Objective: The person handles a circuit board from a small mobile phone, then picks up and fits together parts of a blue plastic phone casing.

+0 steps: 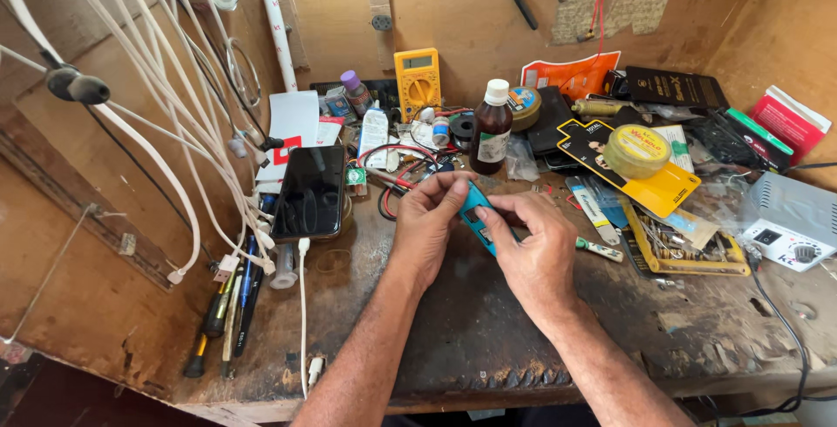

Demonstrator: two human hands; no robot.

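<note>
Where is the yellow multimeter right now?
In the head view, the yellow multimeter leans against the back wall, left of centre, behind the brown bottle and beyond both hands.

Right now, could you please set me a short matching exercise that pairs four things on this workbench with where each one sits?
Things:
1. yellow multimeter
2. black smartphone
3. small teal device
4. brown bottle

Places:
A. between the left hand and right hand
B. lying flat, left of the hands
C. leaning on the back wall
D. upright behind the hands, white cap on top

Pairs: 1-C, 2-B, 3-A, 4-D
</note>
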